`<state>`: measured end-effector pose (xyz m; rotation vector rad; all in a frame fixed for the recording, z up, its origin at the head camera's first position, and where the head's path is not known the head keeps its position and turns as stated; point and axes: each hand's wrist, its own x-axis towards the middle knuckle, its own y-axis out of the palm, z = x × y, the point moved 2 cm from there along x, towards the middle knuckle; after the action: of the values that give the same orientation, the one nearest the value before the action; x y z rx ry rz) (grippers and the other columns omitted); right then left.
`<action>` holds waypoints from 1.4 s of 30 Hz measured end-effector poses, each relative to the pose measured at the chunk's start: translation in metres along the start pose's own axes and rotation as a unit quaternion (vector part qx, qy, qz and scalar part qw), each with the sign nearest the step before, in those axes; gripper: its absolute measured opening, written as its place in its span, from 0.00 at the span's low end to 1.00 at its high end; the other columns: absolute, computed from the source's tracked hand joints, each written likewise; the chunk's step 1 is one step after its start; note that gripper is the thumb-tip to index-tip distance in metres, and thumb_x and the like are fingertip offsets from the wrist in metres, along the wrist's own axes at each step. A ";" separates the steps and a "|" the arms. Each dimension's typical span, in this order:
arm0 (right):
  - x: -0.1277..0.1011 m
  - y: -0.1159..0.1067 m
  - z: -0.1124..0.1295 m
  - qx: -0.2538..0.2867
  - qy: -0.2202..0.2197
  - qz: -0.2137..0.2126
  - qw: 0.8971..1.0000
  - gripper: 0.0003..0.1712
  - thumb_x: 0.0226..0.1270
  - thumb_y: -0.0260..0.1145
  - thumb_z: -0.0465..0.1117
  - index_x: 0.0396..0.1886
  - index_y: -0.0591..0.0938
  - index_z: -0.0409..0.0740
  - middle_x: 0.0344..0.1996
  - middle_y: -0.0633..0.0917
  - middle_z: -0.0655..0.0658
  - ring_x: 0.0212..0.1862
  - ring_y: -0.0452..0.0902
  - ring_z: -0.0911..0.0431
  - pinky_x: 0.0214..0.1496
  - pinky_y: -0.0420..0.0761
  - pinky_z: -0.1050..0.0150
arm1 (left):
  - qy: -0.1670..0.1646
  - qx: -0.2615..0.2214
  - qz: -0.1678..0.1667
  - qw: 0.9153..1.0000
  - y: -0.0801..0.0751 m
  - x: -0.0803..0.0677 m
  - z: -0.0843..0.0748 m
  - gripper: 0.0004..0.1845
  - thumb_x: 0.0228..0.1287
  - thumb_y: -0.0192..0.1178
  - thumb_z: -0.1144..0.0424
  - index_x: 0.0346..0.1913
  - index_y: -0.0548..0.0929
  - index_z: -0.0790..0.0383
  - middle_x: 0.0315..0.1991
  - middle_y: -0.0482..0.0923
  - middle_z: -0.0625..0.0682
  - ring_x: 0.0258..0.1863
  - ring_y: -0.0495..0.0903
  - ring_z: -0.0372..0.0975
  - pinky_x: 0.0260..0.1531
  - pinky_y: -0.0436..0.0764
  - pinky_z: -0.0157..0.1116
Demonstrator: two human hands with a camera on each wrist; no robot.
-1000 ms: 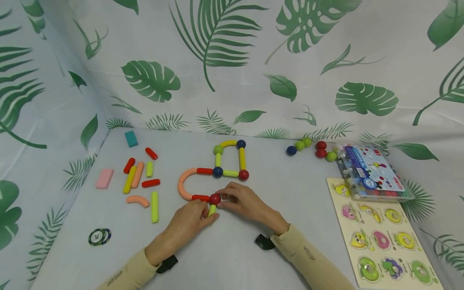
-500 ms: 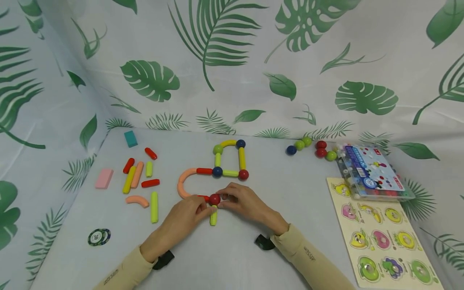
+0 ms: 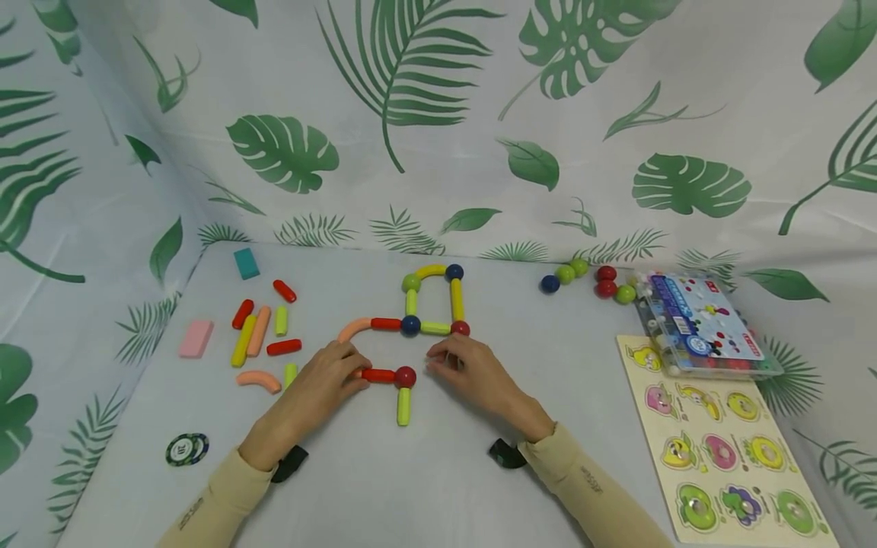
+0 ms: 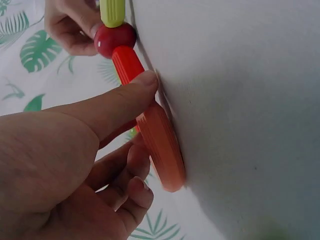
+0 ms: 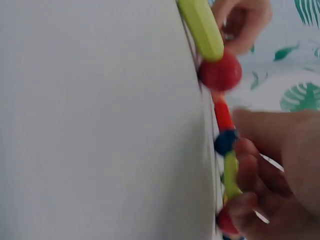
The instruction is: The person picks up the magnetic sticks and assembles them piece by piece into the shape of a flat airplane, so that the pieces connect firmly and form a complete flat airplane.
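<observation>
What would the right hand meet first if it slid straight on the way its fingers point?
Probably the short lime-green plastic rod of the square frame: the right hand points up-left toward it, though the gap is unclear.

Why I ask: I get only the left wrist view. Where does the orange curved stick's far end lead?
Observer: In the head view the orange curved stick joins a second red stick, which runs to a blue ball at a square frame's corner.
Operator: And the right hand?
Observer: The right hand sits just below that frame's corner red ball, apart from the yellow-green stick.
</observation>
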<state>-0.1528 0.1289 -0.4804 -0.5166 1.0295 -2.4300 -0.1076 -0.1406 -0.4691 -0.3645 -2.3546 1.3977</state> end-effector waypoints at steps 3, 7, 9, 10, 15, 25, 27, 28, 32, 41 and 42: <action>0.001 -0.013 -0.006 -0.020 0.022 -0.082 0.996 0.10 0.65 0.74 0.39 0.45 0.86 0.45 0.33 0.81 0.53 0.33 0.73 0.61 0.34 0.75 0.69 | -0.006 -0.003 0.004 1.000 0.000 0.000 0.002 0.14 0.56 0.77 0.61 0.45 0.89 0.57 0.40 0.79 0.46 0.40 0.74 0.36 0.40 0.80 0.34; 0.003 -0.023 -0.015 -0.043 0.045 -0.134 0.989 0.10 0.64 0.74 0.38 0.44 0.85 0.42 0.33 0.82 0.49 0.32 0.75 0.57 0.32 0.74 0.68 | -0.008 -0.001 0.005 1.000 0.000 0.001 0.006 0.14 0.56 0.76 0.61 0.46 0.89 0.56 0.41 0.80 0.46 0.41 0.74 0.37 0.40 0.79 0.34; 0.004 -0.024 -0.019 -0.049 0.049 -0.136 0.988 0.11 0.64 0.74 0.38 0.45 0.85 0.41 0.33 0.82 0.48 0.32 0.75 0.57 0.33 0.74 0.67 | -0.008 0.000 0.002 1.000 0.000 0.001 0.007 0.14 0.56 0.77 0.61 0.45 0.89 0.56 0.40 0.80 0.46 0.41 0.74 0.37 0.40 0.79 0.34; 0.005 -0.024 -0.020 -0.051 0.049 -0.135 0.988 0.11 0.65 0.74 0.38 0.45 0.84 0.41 0.33 0.82 0.47 0.32 0.75 0.56 0.33 0.75 0.67 | -0.009 0.000 0.001 1.000 0.000 0.001 0.008 0.14 0.55 0.77 0.62 0.45 0.89 0.57 0.40 0.80 0.47 0.41 0.74 0.37 0.40 0.79 0.35; 0.013 -0.022 -0.022 -0.046 0.054 -0.126 0.989 0.11 0.66 0.73 0.38 0.45 0.84 0.40 0.34 0.82 0.46 0.33 0.75 0.57 0.34 0.75 0.67 | -0.016 -0.010 -0.006 1.000 -0.001 0.002 0.012 0.15 0.55 0.77 0.63 0.46 0.89 0.58 0.41 0.79 0.48 0.41 0.75 0.39 0.42 0.80 0.37; 0.021 -0.021 -0.023 -0.041 0.065 -0.117 0.990 0.10 0.68 0.71 0.40 0.46 0.84 0.42 0.35 0.83 0.47 0.33 0.76 0.58 0.35 0.76 0.66 | -0.026 0.000 0.008 1.000 -0.006 0.005 0.018 0.14 0.57 0.75 0.61 0.47 0.89 0.57 0.42 0.79 0.48 0.43 0.74 0.39 0.43 0.79 0.38; 0.021 -0.022 -0.024 -0.039 0.062 -0.118 0.990 0.11 0.68 0.71 0.41 0.46 0.84 0.43 0.35 0.82 0.48 0.34 0.76 0.58 0.36 0.76 0.66 | -0.025 0.004 0.011 1.000 -0.007 0.005 0.017 0.15 0.57 0.75 0.61 0.47 0.89 0.57 0.42 0.79 0.48 0.43 0.74 0.39 0.43 0.79 0.38; 0.021 -0.023 -0.024 -0.036 0.062 -0.119 0.990 0.11 0.68 0.72 0.41 0.46 0.84 0.43 0.35 0.82 0.48 0.34 0.76 0.58 0.35 0.76 0.66 | -0.023 0.006 0.011 1.000 -0.007 0.006 0.017 0.15 0.57 0.76 0.61 0.47 0.89 0.57 0.42 0.79 0.48 0.43 0.74 0.39 0.43 0.79 0.38; 0.017 -0.032 -0.031 -0.031 0.069 -0.135 0.988 0.12 0.68 0.71 0.42 0.47 0.84 0.43 0.35 0.82 0.49 0.34 0.76 0.58 0.35 0.77 0.66 | -0.013 0.007 0.006 1.000 -0.007 0.007 0.017 0.15 0.56 0.77 0.62 0.47 0.89 0.58 0.42 0.79 0.48 0.42 0.74 0.39 0.41 0.79 0.37; 0.006 -0.078 -0.079 -0.046 0.123 -0.254 0.958 0.13 0.70 0.70 0.41 0.49 0.84 0.39 0.34 0.84 0.44 0.34 0.80 0.54 0.36 0.76 0.69 | 0.012 -0.002 0.006 1.000 -0.003 0.010 0.013 0.19 0.53 0.78 0.61 0.49 0.89 0.60 0.43 0.79 0.49 0.40 0.75 0.39 0.40 0.78 0.36; 0.005 -0.084 -0.086 -0.050 0.133 -0.268 0.953 0.14 0.69 0.70 0.41 0.50 0.84 0.39 0.34 0.84 0.44 0.34 0.81 0.53 0.36 0.75 0.69 | 0.010 -0.002 0.006 1.000 -0.002 0.010 0.013 0.19 0.53 0.79 0.61 0.49 0.89 0.60 0.43 0.79 0.49 0.40 0.75 0.39 0.40 0.78 0.36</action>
<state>-0.2208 0.2281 -0.4731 -0.5711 1.2584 -3.0008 -0.1220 -0.1478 -0.4707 -0.3937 -2.3419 1.3893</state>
